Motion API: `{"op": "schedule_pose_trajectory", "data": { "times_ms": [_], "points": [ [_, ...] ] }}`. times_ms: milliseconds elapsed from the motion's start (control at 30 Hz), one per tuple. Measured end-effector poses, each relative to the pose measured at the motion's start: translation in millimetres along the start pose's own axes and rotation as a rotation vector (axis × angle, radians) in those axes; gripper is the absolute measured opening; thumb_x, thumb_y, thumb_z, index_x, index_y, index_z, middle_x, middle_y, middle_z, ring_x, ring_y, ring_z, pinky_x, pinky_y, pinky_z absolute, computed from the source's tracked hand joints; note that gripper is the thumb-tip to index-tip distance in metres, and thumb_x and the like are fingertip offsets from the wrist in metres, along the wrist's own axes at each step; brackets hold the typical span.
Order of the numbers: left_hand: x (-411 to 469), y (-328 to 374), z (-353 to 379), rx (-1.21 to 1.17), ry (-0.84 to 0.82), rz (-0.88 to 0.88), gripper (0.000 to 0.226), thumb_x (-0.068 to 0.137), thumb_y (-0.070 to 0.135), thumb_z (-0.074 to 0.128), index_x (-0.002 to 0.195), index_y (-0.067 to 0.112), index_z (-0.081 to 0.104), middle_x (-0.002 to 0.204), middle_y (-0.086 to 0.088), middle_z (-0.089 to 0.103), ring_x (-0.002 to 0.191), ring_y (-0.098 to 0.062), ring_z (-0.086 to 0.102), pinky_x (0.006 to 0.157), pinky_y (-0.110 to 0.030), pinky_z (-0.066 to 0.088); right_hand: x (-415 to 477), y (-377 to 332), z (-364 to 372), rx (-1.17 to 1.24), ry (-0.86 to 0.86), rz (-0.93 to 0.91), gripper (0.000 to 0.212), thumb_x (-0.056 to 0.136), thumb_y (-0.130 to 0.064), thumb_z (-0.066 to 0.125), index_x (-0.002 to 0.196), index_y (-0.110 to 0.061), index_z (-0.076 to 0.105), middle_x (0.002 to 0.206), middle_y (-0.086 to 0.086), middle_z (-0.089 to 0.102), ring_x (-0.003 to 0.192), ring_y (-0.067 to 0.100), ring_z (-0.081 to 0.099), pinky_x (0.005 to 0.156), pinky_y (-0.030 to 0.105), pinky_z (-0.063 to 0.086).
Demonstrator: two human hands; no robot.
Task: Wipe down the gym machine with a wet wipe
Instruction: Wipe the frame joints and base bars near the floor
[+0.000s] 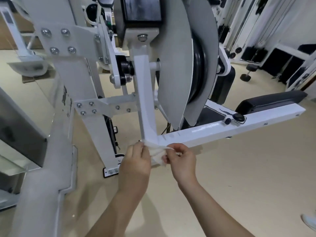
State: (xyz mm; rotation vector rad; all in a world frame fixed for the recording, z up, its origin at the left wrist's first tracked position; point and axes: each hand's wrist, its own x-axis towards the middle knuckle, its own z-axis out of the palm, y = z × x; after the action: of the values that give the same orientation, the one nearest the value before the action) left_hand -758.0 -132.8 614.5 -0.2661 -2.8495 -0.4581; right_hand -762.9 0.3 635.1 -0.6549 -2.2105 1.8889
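Both bare forearms reached up from the bottom edge, and the left hand [135, 161] and right hand [181, 159] met just under the machine. Each had its fingers curled, pinching one end of the crumpled white wet wipe [158, 155], which was stretched between them. The wipe pressed against the outer corner of the white painted L-shaped steel arm of the gym machine [148, 132], where the upright leg met the long horizontal white square bar [230, 127].

That bar ran off to the right, with open beige floor [239, 177] below and in front of it, so the right side lay free. A black round knob [238, 117] sat on top of the bar, and a black padded seat cushion [271, 101] lay just behind it.

Above the corner, the large grey curved disc guards [174, 65] hung close beside the upright leg, enclosing a black pulley wheel [198, 69]; they crowded the room up and to the right.

Left of the hands stood a white bolted upright post [82, 82] with a cross brace reaching the L-shaped arm, and its white foot plate [111, 171] sat on the floor just beside the left wrist, narrowing that side.

Other white cable machines [256, 31] stood well apart at the back right. A pale shoe tip [310, 221] showed at the right edge.
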Motion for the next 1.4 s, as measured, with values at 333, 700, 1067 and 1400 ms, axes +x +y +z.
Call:
{"op": "schedule_pose_trajectory", "data": {
  "times_ms": [333, 700, 1067, 1400],
  "points": [
    [26.4, 85.7, 71.2, 0.298, 0.044, 0.202, 0.052, 0.099, 0.007, 0.016, 0.148, 0.003, 0.034, 0.15, -0.015, 0.042, 0.138, -0.029, 0.042, 0.109, -0.048, 0.034, 73.6, 22.2, -77.9, -0.139, -0.219, -0.181, 0.02, 0.087, -0.009, 0.063, 0.075, -0.025, 0.06, 0.064, -0.001, 0.064, 0.064, 0.022, 0.061, 0.064, 0.038, 0.052],
    [90.5, 214.2, 76.4, 0.019, 0.063, 0.044, 0.026, 0.085, 0.015, 0.052, 0.1, 0.017, 0.073, 0.104, 0.004, 0.07, 0.096, -0.018, 0.059, 0.087, -0.03, 0.052, 157.9, -10.2, -181.8, -0.236, -0.409, -0.237, 0.015, 0.09, -0.024, 0.064, 0.097, -0.037, 0.062, 0.099, -0.002, 0.059, 0.082, 0.007, 0.065, 0.073, 0.029, 0.055],
    [109.8, 214.9, 54.4, -0.076, 0.178, -0.306, 0.051, 0.087, 0.008, 0.054, 0.137, 0.013, 0.051, 0.14, -0.004, 0.047, 0.125, -0.022, 0.047, 0.094, -0.03, 0.049, 230.6, -102.5, -118.9, -0.233, -0.737, -0.366, 0.019, 0.089, -0.012, 0.066, 0.1, -0.024, 0.075, 0.101, -0.004, 0.073, 0.089, 0.012, 0.067, 0.086, 0.03, 0.055],
    [119.3, 211.9, 77.4, -0.182, 0.425, -0.501, 0.041, 0.086, 0.01, 0.042, 0.123, 0.013, 0.061, 0.132, 0.006, 0.046, 0.117, -0.013, 0.045, 0.101, -0.006, 0.027, 284.2, -58.3, 9.0, -0.805, -1.393, -0.636, 0.018, 0.094, -0.011, 0.061, 0.102, -0.005, 0.076, 0.105, 0.006, 0.073, 0.098, 0.02, 0.067, 0.08, 0.025, 0.051]
  ]
}}
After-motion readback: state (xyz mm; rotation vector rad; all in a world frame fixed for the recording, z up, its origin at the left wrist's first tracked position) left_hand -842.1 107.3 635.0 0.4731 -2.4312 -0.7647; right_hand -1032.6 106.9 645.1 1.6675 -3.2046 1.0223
